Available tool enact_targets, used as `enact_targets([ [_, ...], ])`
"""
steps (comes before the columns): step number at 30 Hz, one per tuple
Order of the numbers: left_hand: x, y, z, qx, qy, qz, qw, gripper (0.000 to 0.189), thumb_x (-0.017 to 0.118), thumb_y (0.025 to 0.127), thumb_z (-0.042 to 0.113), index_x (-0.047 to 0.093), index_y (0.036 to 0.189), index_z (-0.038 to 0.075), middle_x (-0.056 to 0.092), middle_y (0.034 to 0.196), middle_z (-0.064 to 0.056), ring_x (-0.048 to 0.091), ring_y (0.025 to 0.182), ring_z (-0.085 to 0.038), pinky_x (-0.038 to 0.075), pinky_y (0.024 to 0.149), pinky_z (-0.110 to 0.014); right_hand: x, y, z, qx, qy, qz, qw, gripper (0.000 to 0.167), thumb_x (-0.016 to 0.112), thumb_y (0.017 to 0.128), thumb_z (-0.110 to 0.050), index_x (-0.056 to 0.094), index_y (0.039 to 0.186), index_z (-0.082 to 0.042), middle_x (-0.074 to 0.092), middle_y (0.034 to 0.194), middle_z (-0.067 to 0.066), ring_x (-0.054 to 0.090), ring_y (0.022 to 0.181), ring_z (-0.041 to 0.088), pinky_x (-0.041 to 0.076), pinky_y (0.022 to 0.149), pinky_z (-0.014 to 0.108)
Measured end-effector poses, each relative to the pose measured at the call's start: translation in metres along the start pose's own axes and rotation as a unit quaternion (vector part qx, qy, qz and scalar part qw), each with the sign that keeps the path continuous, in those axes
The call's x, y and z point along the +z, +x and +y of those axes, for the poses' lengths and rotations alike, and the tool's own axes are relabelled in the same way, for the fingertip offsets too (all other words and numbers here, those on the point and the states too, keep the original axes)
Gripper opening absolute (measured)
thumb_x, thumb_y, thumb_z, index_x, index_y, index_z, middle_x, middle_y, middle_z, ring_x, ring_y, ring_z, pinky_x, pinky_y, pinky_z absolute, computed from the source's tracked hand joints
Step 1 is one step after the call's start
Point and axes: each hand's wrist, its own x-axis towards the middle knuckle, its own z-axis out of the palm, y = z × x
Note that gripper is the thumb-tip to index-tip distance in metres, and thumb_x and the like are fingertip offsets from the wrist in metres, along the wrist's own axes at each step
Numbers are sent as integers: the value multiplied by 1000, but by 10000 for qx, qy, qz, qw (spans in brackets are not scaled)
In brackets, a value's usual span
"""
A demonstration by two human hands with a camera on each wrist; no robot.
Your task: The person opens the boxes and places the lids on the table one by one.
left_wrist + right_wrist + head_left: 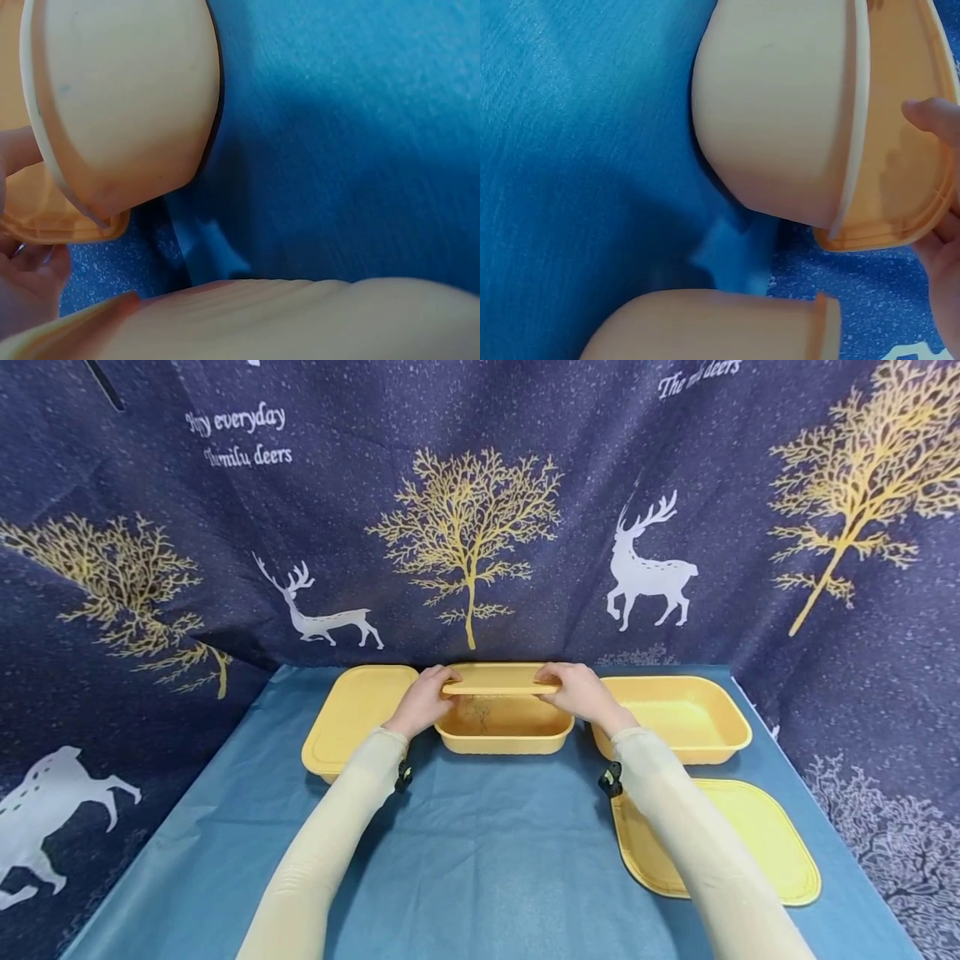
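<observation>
Both hands hold a yellow lid [498,678] over the middle yellow container [504,744]. My left hand [427,697] grips the lid's left end, and my right hand [581,693] grips its right end. The lid is tilted, its front edge raised so the container's inside shows below it. In the left wrist view, the left thumb reaches under the lid [52,206] beside the container's wall [135,97]. The right wrist view shows the right thumb against the lid's underside [900,180], with the fingers [937,247] partly out of frame.
A lidded yellow container [365,714] stands at the left. At the right stands an uncovered yellow container [675,714], with a loose yellow lid [742,843] lying in front, partly behind the right sleeve. A patterned dark blue cloth [525,568] hangs behind the blue-covered table [495,860].
</observation>
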Motion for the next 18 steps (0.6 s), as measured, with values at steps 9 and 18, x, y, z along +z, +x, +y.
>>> enact_targets([
  [9, 2, 4, 0, 22, 148, 259, 9996, 26, 75, 88, 3, 67, 112, 8, 65, 111, -9, 56, 107, -29, 48, 96, -44, 6, -1, 7, -239, 180, 619, 9976, 19, 79, 85, -16, 74, 102, -10, 74, 101, 6, 70, 93, 26, 54, 86, 43],
  [18, 1, 7, 3, 55, -119, 856, 9962, 20, 75, 85, -4, 66, 99, 8, 66, 103, -9, 59, 101, -29, 49, 91, -44, 9, -2, 6, -203, 515, 1102, 9924, 18, 79, 85, -14, 72, 101, -9, 72, 99, 6, 68, 90, 27, 53, 84, 44],
])
